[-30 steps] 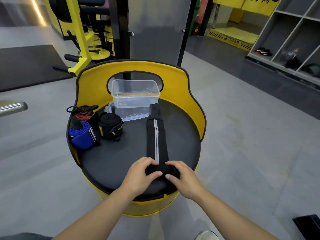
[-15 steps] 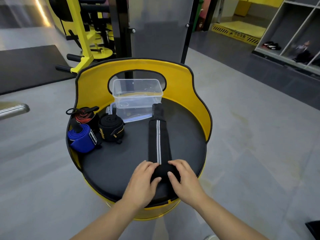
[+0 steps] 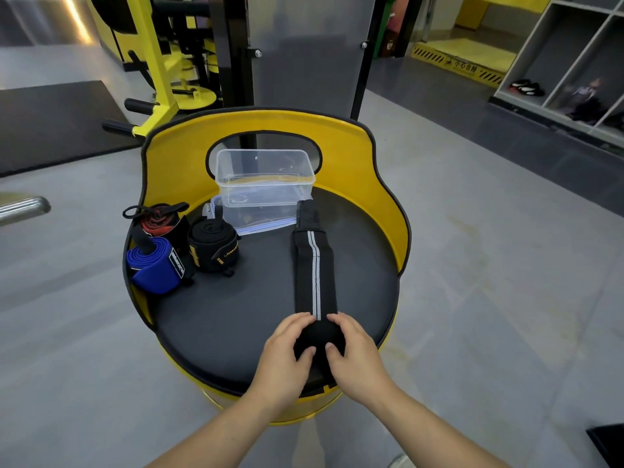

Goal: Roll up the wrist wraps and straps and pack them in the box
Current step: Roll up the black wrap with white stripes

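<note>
A long black wrist wrap with a white stripe [image 3: 314, 268] lies flat along the black seat, its near end wound into a small roll. My left hand [image 3: 287, 349] and my right hand [image 3: 354, 352] both grip that roll from either side. At the seat's left stand three finished rolls: a blue wrap [image 3: 157, 265], a red-and-black wrap [image 3: 158, 221] and a black wrap with yellow print [image 3: 212, 246]. The clear plastic box [image 3: 265, 182] stands empty at the back of the seat, resting on its lid [image 3: 256, 222].
Everything sits on a round black seat cushion [image 3: 236, 312] with a raised yellow backrest [image 3: 341, 140] around the far side. Yellow gym machines [image 3: 158, 62] stand behind on the grey floor. Open shelves [image 3: 574, 62] are at the far right.
The roll at the near end has grown thicker and moved a little up the wrap, leaving less of the striped length flat. Both hands stay on it.
</note>
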Motion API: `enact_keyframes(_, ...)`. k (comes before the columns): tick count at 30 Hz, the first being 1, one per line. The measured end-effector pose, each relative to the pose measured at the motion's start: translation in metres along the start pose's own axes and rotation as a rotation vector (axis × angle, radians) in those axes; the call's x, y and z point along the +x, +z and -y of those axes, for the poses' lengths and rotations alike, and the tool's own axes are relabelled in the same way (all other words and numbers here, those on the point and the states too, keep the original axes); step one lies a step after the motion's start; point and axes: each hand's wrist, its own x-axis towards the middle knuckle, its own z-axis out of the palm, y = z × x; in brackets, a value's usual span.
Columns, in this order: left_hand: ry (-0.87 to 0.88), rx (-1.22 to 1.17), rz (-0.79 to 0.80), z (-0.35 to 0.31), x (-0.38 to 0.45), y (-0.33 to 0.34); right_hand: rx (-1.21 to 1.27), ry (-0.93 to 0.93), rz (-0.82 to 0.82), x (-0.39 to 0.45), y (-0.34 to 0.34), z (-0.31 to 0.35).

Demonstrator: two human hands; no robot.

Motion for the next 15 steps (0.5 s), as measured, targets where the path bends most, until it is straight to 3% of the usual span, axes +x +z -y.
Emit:
enact_keyframes(10, 0.084, 0.179, 0.063, 0.003, 0.008, -0.011, -0.110, -0.202, -0.025, 0.003, -0.017, -0.009)
enact_keyframes(15, 0.018, 0.153, 0.005, -0.002, 0.013, -0.009, -0.075, -0.204, -0.053, 0.012, -0.016, -0.011)
